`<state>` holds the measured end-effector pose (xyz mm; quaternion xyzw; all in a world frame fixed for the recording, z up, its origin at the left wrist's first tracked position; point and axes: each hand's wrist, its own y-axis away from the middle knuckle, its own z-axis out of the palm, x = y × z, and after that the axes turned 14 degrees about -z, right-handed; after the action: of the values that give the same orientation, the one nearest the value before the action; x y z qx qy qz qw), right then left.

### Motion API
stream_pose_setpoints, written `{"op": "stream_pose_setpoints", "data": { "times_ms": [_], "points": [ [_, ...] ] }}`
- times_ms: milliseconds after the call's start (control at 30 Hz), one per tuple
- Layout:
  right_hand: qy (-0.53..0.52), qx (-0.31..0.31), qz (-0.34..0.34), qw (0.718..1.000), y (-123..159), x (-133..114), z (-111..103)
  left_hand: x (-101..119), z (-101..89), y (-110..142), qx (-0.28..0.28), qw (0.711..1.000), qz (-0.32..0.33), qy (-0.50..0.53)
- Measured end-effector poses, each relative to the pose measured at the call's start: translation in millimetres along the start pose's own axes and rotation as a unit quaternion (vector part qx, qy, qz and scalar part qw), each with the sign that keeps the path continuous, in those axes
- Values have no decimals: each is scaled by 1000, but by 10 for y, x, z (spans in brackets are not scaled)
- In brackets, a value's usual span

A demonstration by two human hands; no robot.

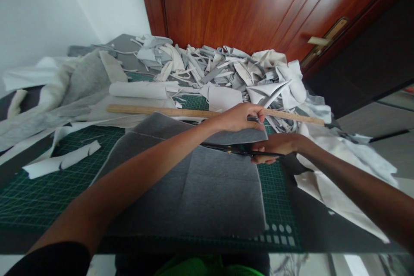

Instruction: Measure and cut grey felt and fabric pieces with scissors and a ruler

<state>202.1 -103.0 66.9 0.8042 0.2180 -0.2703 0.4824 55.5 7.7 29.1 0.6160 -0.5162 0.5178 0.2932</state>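
A dark grey piece of fabric [207,194] lies on the green cutting mat [274,187]. My right hand [278,143] grips black scissors [237,151], whose blades point left and lie across the fabric in a cut from its right edge. Just above the blades, my left hand [241,117] is closed on the fabric's upper flap, lifting it slightly. A small dark bit shows between its fingers; I cannot tell whether it is folded fabric. A wooden ruler [291,116] runs behind my left hand.
A heap of white and grey fabric scraps [223,67] lies along the back, by a wooden door [226,4]. Rolled white fabric [142,90] and a curled white strip [64,161] lie to the left. Cream fabric [336,194] covers part of the table's right side.
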Motion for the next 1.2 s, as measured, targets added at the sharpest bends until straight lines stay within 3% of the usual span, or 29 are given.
{"op": "stream_pose_setpoints", "data": {
  "times_ms": [133,300,500,800,1200],
  "points": [
    [-53,-7,-54,997,-75,-8,-12,22,5,2,17,1000,6,5],
    [-30,-11,-57,998,-119,-13,-45,50,-2,2,42,999,9,-1],
    [-78,-10,-91,993,-122,38,-29,71,9,24,44,999,1,-6],
    [-78,14,-60,995,-131,176,-6,161,90,69,53,997,9,-57],
    [0,-13,-59,998,-180,77,-58,236,-66,67,60,997,7,-39]
  ]
}}
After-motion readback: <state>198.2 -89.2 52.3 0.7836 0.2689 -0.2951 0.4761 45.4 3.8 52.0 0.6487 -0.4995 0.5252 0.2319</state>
